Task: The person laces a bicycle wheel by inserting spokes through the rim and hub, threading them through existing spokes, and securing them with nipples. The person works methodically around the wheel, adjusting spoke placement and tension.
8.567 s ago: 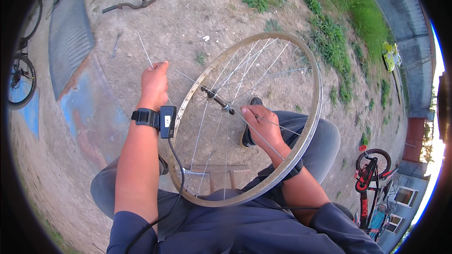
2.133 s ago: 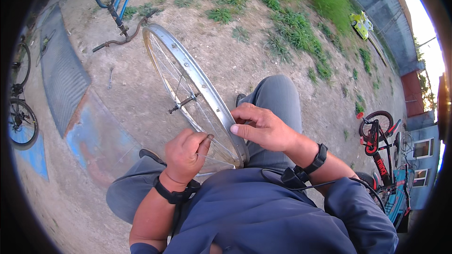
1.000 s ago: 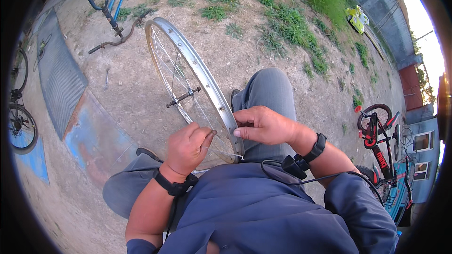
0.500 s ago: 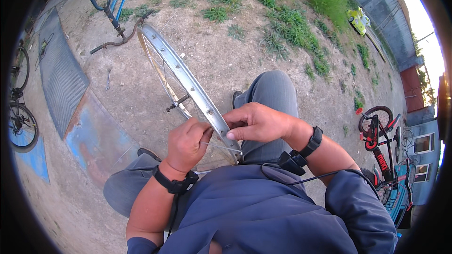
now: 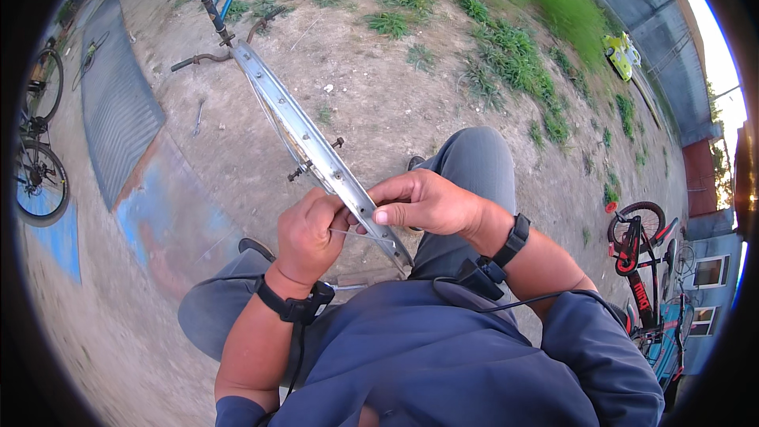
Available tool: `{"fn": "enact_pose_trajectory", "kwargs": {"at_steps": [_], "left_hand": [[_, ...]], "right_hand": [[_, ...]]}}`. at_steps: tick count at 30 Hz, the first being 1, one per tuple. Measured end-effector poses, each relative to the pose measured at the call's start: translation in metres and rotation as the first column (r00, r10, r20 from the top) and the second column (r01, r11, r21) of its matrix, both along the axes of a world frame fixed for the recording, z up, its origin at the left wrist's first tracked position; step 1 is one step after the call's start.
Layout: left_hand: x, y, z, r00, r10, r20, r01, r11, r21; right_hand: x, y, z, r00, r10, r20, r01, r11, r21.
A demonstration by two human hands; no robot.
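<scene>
A bare silver bicycle wheel rim (image 5: 288, 111) stands on edge between my knees, slanting from the far left toward my lap. My right hand (image 5: 427, 202) is closed on the rim's right side, thumb on the outer face and fingers curled at its edge. To the left of the rim, my left hand (image 5: 307, 233) is closed in a pinch. A thin spoke (image 5: 362, 235) runs from its fingers across toward the rim's near part. The hub axle (image 5: 300, 171) sticks out on both sides of the rim. My left fingertips are partly hidden.
Beyond the rim lies a blue bicycle frame with a rusty handlebar (image 5: 198, 59). A wrench (image 5: 198, 117) rests on the dirt at left, near a corrugated sheet (image 5: 118, 103). Bicycles stand at far left and a black-and-red one (image 5: 636, 261) at right. Cables hang from both wrists.
The wheel has turned more edge-on, and its axle now shows on both sides. Both hands stay at the rim; the right thumb sits slightly farther up it. The whole view has shifted a little.
</scene>
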State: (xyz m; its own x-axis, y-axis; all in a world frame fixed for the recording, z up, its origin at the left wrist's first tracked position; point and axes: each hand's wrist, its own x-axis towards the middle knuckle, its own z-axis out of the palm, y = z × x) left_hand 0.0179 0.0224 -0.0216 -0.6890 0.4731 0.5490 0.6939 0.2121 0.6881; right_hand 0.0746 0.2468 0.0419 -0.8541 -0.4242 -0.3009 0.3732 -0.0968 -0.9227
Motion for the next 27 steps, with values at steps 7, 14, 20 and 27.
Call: {"fn": "enact_pose_trajectory", "kwargs": {"at_steps": [7,14,20,27], "left_hand": [[-0.01,-0.001,-0.012,0.999,0.027,0.046,-0.029,0.999,0.045],[-0.006,-0.004,-0.021,0.988,0.149,0.023,-0.149,0.989,-0.011],[-0.007,-0.002,-0.02,0.99,0.135,0.038,-0.137,0.99,0.033],[-0.012,-0.002,-0.016,0.991,0.108,0.081,-0.114,0.991,0.072]], "right_hand": [[-0.007,-0.006,-0.003,0.999,-0.017,-0.035,0.015,0.998,-0.067],[-0.008,-0.001,0.004,1.0,-0.016,-0.009,0.016,0.997,0.074],[-0.006,0.002,0.007,1.0,-0.014,-0.004,0.014,0.999,0.035],[-0.006,-0.007,0.012,0.999,-0.05,0.019,0.051,0.998,-0.031]]}}
